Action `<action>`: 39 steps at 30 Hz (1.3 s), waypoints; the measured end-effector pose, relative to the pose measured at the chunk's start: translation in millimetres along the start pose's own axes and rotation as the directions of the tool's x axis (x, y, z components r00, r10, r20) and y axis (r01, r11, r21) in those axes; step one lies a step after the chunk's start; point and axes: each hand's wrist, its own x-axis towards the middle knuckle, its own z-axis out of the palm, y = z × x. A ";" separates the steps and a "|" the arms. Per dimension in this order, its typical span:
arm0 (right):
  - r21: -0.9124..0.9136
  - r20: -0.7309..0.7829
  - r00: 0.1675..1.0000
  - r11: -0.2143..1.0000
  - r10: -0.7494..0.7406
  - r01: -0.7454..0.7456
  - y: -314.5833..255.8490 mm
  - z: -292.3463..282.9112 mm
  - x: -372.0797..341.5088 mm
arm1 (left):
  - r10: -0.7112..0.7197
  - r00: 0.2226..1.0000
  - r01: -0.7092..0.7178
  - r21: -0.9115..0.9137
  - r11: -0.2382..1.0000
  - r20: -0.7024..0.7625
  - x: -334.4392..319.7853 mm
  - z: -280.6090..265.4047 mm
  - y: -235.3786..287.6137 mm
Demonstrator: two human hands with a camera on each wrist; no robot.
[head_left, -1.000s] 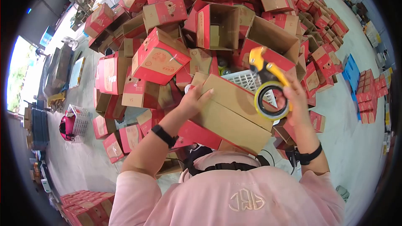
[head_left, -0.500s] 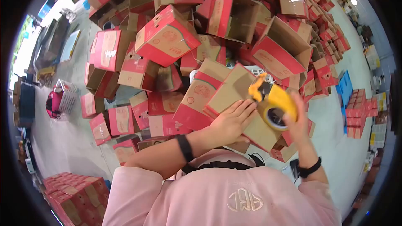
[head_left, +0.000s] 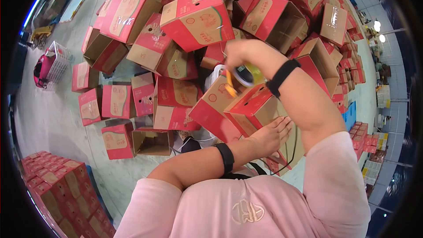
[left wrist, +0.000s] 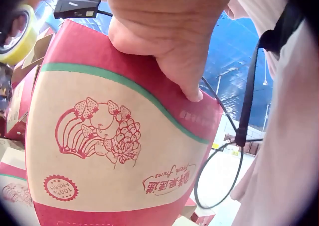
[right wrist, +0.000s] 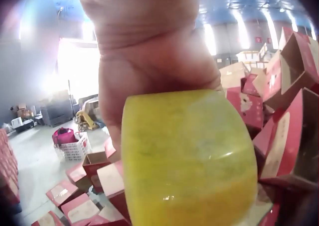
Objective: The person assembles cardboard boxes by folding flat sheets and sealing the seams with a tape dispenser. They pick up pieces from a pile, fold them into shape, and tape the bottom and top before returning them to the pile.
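A red and tan cardboard carton stands tilted in front of me. My left hand lies flat across its top with straight fingers. In the left wrist view its thumb reaches over the edge of the carton, above a printed fruit drawing. My right hand, blurred, grips a yellow tape dispenser over the carton's far side. The dispenser's tape roll fills the middle of the right wrist view; the fingers behind it are mostly hidden.
A heap of open red cartons rises ahead. Another carton leans close on the left. Stacked red boxes stand at lower left. A white basket with a pink bag is on the floor. A black cable hangs near my left hand.
My right hand has swung the tape dispenser from the carton's right side across to its far left. The left hand has moved from the carton's left edge rightward onto its top. The carton has turned.
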 end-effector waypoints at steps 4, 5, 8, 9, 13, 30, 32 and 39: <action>-0.021 0.050 0.993 0.994 -0.107 0.109 36.0 -24.0 -102.3 | -0.003 0.987 -0.007 -0.060 0.998 -0.163 5.3 11.4 1.2; 0.091 -0.026 0.998 0.994 -0.066 0.068 44.7 -37.4 -142.7 | -0.013 0.982 0.003 -0.051 0.999 -0.188 5.2 11.5 0.8; 0.105 -0.411 0.906 0.982 -0.101 0.158 67.0 2.7 -221.8 | 0.010 0.977 -0.040 -0.136 0.990 -0.215 5.2 2.0 -3.0; 0.143 -0.490 0.869 0.978 -0.062 0.151 73.3 26.0 -236.7 | 0.045 0.943 -0.053 -0.015 0.998 -0.331 6.7 14.6 -4.8; 0.189 -0.767 0.641 0.966 0.034 0.174 81.6 135.6 -293.2 | 0.041 0.941 -0.083 -0.111 0.990 -0.335 -4.0 8.6 -0.2; 0.503 -0.384 0.806 0.834 0.449 -0.225 90.8 347.2 -281.6 | -0.429 0.725 0.478 -0.055 0.877 -0.538 -3.7 -37.5 -20.8; 0.506 -0.325 0.809 0.813 0.491 -0.290 120.6 322.1 -281.6 | -0.530 0.728 0.439 -0.298 0.847 -0.435 -23.9 -29.5 -36.6; 0.410 -0.549 0.618 0.825 0.563 -0.388 206.0 137.9 -272.3 | -0.028 0.991 0.014 -0.104 0.994 -0.134 -32.7 -38.7 21.6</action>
